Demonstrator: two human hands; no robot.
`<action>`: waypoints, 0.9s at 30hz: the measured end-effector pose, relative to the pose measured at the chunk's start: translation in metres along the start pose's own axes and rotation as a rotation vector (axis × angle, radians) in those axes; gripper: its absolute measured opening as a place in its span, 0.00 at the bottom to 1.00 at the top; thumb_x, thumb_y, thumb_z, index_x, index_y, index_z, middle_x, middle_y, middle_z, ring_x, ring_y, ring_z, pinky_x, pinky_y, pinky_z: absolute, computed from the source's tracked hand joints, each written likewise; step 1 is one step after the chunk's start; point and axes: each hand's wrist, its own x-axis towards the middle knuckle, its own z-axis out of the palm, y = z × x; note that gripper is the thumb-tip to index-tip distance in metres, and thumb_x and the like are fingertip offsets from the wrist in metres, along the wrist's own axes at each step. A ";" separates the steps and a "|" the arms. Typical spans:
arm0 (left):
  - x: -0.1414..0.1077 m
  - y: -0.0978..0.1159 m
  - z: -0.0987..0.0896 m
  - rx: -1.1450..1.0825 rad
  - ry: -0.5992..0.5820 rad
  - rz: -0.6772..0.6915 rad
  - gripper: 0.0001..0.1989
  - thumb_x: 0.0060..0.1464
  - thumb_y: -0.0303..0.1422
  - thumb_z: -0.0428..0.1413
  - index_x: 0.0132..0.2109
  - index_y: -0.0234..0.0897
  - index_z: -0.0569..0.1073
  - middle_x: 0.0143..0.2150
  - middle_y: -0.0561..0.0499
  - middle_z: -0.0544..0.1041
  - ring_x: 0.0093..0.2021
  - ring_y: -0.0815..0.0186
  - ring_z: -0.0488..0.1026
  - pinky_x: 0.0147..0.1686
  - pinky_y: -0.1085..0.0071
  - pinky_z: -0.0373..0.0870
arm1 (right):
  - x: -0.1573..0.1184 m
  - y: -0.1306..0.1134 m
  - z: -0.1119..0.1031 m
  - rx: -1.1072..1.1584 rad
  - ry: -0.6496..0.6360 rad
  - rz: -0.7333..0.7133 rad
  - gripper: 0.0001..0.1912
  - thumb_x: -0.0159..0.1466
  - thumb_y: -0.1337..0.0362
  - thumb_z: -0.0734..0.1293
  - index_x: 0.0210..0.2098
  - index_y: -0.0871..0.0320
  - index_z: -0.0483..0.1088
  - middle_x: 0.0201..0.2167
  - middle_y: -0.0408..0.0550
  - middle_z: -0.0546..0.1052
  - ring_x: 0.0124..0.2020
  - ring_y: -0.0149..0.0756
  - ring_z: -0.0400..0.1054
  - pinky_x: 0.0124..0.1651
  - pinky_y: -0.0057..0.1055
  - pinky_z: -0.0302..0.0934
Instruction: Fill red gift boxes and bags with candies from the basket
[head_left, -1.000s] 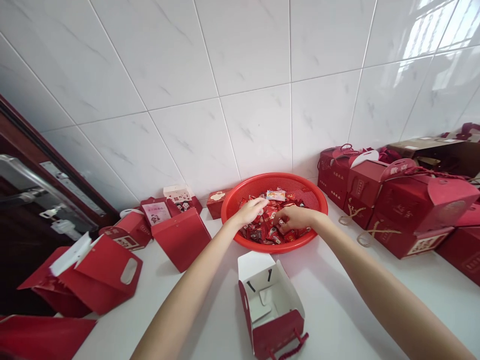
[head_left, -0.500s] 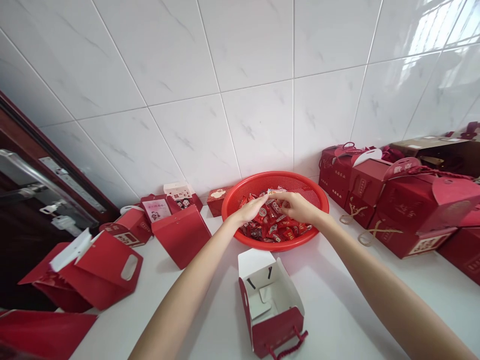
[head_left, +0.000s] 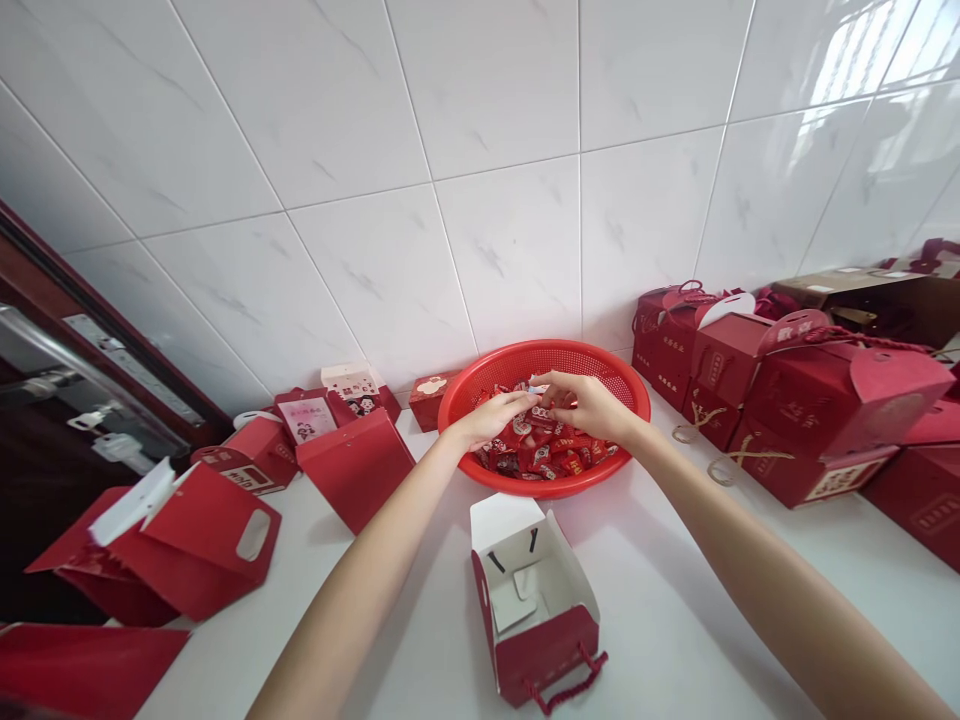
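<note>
A red plastic basket (head_left: 544, 488) with a perforated rim stands before the wall, filled with red-wrapped candies (head_left: 551, 448). My left hand (head_left: 495, 415) is over the candies at the left, its fingers stretched out; its palm side is hidden. Opposite it, my right hand (head_left: 586, 404) hovers over the candies with curved fingers, the thumb apart from the index finger and no candy visible between them. On the table in front of the basket sits an open red gift box (head_left: 551, 655), white inside, with a dark red rope handle at its near side; no candy shows in it.
Several red boxes (head_left: 817, 400) are stacked at the right, with an open cardboard carton (head_left: 885, 290) behind. Folded-open red boxes (head_left: 356, 470) and a red bag-like box (head_left: 202, 540) stand at the left on the white table (head_left: 675, 620). A door handle with keys (head_left: 112, 430) is at far left.
My hands have drawn slightly apart over the candies; the right fingers have spread from a closer curl. The whole view has shifted slightly.
</note>
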 end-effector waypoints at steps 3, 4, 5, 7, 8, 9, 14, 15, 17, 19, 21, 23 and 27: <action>0.000 0.002 -0.001 -0.030 0.031 -0.047 0.12 0.51 0.38 0.64 0.42 0.39 0.82 0.51 0.47 0.80 0.59 0.54 0.70 0.56 0.61 0.70 | 0.000 0.000 0.000 -0.001 -0.010 0.031 0.25 0.54 0.76 0.65 0.52 0.57 0.72 0.35 0.45 0.79 0.36 0.36 0.73 0.44 0.33 0.65; -0.001 0.002 -0.001 -0.041 0.047 -0.055 0.11 0.50 0.36 0.65 0.41 0.38 0.82 0.50 0.46 0.80 0.56 0.55 0.71 0.51 0.61 0.73 | 0.001 0.000 0.000 -0.015 -0.010 0.045 0.25 0.54 0.76 0.65 0.51 0.58 0.72 0.35 0.45 0.79 0.36 0.36 0.73 0.43 0.33 0.65; -0.001 0.003 -0.001 -0.054 0.054 -0.062 0.11 0.49 0.35 0.64 0.41 0.38 0.81 0.49 0.46 0.79 0.54 0.55 0.72 0.47 0.62 0.75 | 0.001 -0.001 0.000 -0.033 -0.011 0.057 0.24 0.55 0.76 0.65 0.51 0.58 0.72 0.35 0.45 0.78 0.36 0.35 0.73 0.43 0.32 0.65; -0.001 0.003 -0.001 -0.067 0.059 -0.063 0.11 0.47 0.32 0.64 0.41 0.38 0.81 0.46 0.45 0.79 0.49 0.56 0.73 0.42 0.63 0.76 | 0.001 -0.002 -0.001 -0.072 -0.017 0.078 0.23 0.56 0.76 0.65 0.50 0.58 0.73 0.35 0.45 0.78 0.37 0.35 0.73 0.44 0.32 0.64; 0.000 0.003 -0.001 -0.058 0.065 -0.056 0.11 0.46 0.32 0.63 0.40 0.38 0.81 0.45 0.46 0.80 0.49 0.57 0.73 0.42 0.64 0.75 | 0.002 -0.002 -0.001 -0.093 -0.023 0.091 0.22 0.56 0.75 0.65 0.50 0.58 0.73 0.35 0.45 0.78 0.37 0.35 0.73 0.44 0.32 0.64; 0.000 0.004 -0.001 -0.039 0.083 -0.046 0.10 0.46 0.31 0.62 0.39 0.38 0.81 0.44 0.47 0.80 0.49 0.58 0.73 0.44 0.64 0.74 | 0.002 -0.003 -0.001 -0.115 -0.029 0.108 0.21 0.57 0.75 0.66 0.49 0.58 0.73 0.35 0.45 0.78 0.37 0.36 0.73 0.45 0.32 0.64; 0.001 0.004 -0.002 0.050 0.292 -0.016 0.10 0.43 0.30 0.57 0.34 0.39 0.81 0.42 0.50 0.81 0.51 0.58 0.72 0.53 0.65 0.67 | 0.002 -0.001 0.000 -0.187 -0.054 0.199 0.17 0.60 0.72 0.67 0.49 0.59 0.71 0.38 0.49 0.79 0.40 0.39 0.74 0.46 0.34 0.64; 0.001 0.004 -0.003 0.049 0.326 -0.019 0.10 0.43 0.30 0.57 0.34 0.40 0.81 0.42 0.50 0.81 0.51 0.57 0.71 0.53 0.65 0.66 | 0.002 -0.001 0.000 -0.187 -0.070 0.205 0.16 0.60 0.72 0.67 0.49 0.59 0.70 0.38 0.49 0.79 0.39 0.39 0.74 0.46 0.34 0.64; 0.002 0.003 -0.005 0.043 0.387 -0.028 0.10 0.42 0.30 0.57 0.34 0.40 0.80 0.42 0.50 0.81 0.51 0.57 0.71 0.52 0.65 0.66 | 0.001 -0.001 0.000 -0.187 -0.110 0.210 0.16 0.60 0.72 0.67 0.48 0.59 0.69 0.38 0.49 0.79 0.39 0.39 0.74 0.45 0.33 0.64; 0.002 0.001 -0.007 0.030 0.448 -0.036 0.10 0.41 0.30 0.57 0.34 0.39 0.79 0.43 0.49 0.80 0.50 0.57 0.72 0.52 0.64 0.65 | 0.001 -0.003 0.001 -0.188 -0.138 0.211 0.18 0.61 0.70 0.67 0.50 0.59 0.67 0.38 0.49 0.79 0.39 0.39 0.73 0.46 0.34 0.64; 0.003 0.001 -0.009 0.010 0.504 -0.033 0.10 0.41 0.31 0.57 0.34 0.38 0.78 0.43 0.49 0.79 0.50 0.58 0.72 0.51 0.65 0.66 | 0.001 -0.005 0.001 -0.192 -0.161 0.210 0.18 0.63 0.69 0.66 0.52 0.60 0.66 0.41 0.52 0.79 0.42 0.41 0.73 0.47 0.36 0.63; 0.002 0.001 -0.009 -0.016 0.550 -0.025 0.11 0.41 0.32 0.58 0.36 0.38 0.76 0.42 0.49 0.79 0.49 0.58 0.72 0.49 0.66 0.67 | 0.001 -0.007 0.001 -0.188 -0.226 0.193 0.16 0.62 0.69 0.66 0.50 0.60 0.69 0.43 0.53 0.79 0.43 0.42 0.73 0.46 0.35 0.64; -0.001 0.003 -0.009 -0.075 0.563 -0.012 0.17 0.40 0.33 0.60 0.41 0.38 0.75 0.39 0.49 0.79 0.45 0.59 0.74 0.41 0.67 0.71 | 0.002 -0.011 0.001 -0.128 -0.493 0.117 0.16 0.56 0.76 0.66 0.41 0.56 0.77 0.43 0.46 0.81 0.41 0.38 0.74 0.42 0.28 0.64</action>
